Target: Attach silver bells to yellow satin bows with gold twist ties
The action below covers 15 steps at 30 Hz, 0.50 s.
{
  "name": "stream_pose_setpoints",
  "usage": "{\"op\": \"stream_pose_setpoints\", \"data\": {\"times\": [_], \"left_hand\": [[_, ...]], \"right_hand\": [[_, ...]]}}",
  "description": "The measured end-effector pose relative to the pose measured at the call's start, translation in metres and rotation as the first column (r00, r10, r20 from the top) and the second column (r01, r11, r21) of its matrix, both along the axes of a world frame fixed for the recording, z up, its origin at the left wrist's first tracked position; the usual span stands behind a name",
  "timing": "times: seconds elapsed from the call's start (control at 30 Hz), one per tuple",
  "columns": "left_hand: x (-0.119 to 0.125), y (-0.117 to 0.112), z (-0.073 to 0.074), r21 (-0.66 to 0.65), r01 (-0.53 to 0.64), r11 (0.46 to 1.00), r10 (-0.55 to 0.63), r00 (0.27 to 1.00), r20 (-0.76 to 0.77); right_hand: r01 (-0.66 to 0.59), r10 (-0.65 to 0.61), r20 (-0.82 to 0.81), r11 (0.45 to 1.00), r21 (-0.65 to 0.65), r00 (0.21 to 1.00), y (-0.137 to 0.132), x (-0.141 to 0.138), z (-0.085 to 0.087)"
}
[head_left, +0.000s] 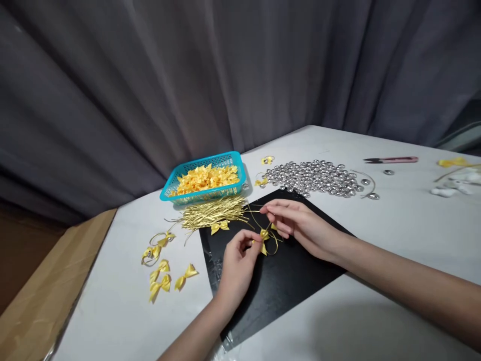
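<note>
Over the black mat (278, 296), my left hand (240, 260) pinches a yellow ribbon bow (264, 234) between thumb and fingertips. A loop of gold wire (277, 245) curves out beside that bow. My right hand (296, 223) is just above and to the right, its thumb and fingertips closed on a thin strand of the gold wire. Part of another yellow bow shows beneath the right fingers. One more loose bow (220, 227) lies at the mat's far left edge, beside a bundle of cut gold wires (214, 211).
A blue basket (164, 194) full of yellow bows stands behind the wires. Silver beads (315, 176) are heaped at the back right, near pink-handled snips (398, 160). Several bows, some wired with beads (150, 254), lie left. White pieces (466, 176) sit far right.
</note>
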<state>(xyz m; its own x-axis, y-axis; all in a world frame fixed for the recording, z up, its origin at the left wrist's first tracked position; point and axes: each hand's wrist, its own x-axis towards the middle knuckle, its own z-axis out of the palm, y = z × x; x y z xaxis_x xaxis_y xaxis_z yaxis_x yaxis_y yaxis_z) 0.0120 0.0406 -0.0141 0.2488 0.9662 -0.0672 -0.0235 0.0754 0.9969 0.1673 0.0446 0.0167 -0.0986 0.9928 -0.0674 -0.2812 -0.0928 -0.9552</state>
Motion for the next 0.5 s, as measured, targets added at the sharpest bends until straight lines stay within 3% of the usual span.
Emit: {"op": "stream_pose_setpoints", "data": {"times": [0.27,0.5], "left_hand": [[0.000,-0.002,-0.009,0.034,-0.008,0.999,0.010,0.999,-0.044],[-0.004,-0.007,-0.005,0.092,-0.004,0.996,0.010,0.998,-0.067]], "right_hand": [[-0.055,0.054,0.036,0.997,0.045,0.998,-0.013,0.005,0.006],[-0.004,0.004,-0.001,1.000,-0.019,1.000,-0.018,-0.005,-0.008]]}}
